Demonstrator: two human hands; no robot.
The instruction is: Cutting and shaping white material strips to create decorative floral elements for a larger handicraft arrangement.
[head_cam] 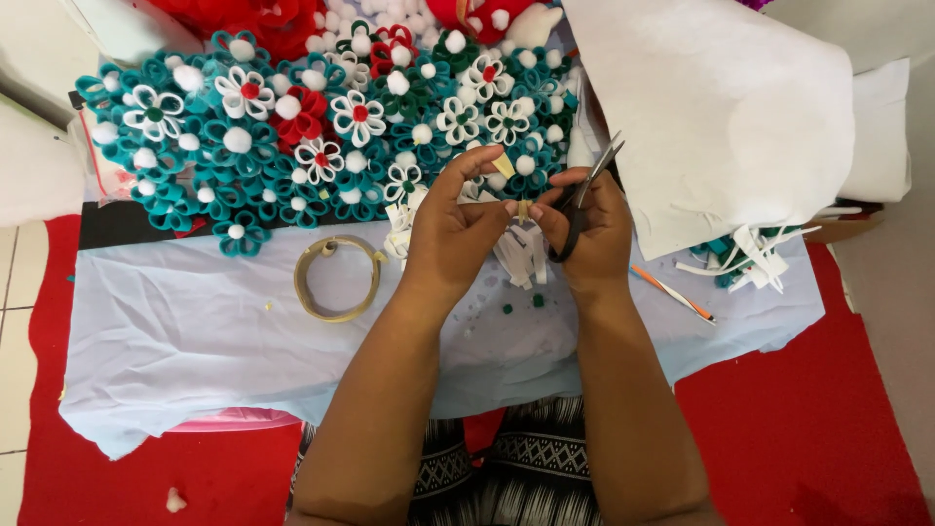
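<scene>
Left hand: raised above the worktop, fingers pinched together on a small yellowish piece of tape held between the two hands. Thumb and forefinger meet at the piece; the other fingers curl loosely above it.

Right hand: fingers threaded through the black handles of a pair of scissors, gripping them. The blades point up and away toward the large white sheet and stand only slightly apart. The fingertips of this hand also touch the small piece.

Worktop: covered by a pale blue cloth. A roll of yellowish tape lies flat on the cloth, near the left hand and apart from it. Short white strips lie directly under the hands, with a few small green beads beside them.

Far side: a dense mass of felt flowers in teal, white and red, topped with white pompoms. At right, an orange-and-white pen lies on the cloth, and a bundle of white and teal strips sits partly under the white sheet.

Floor: red mat under the worktop.
</scene>
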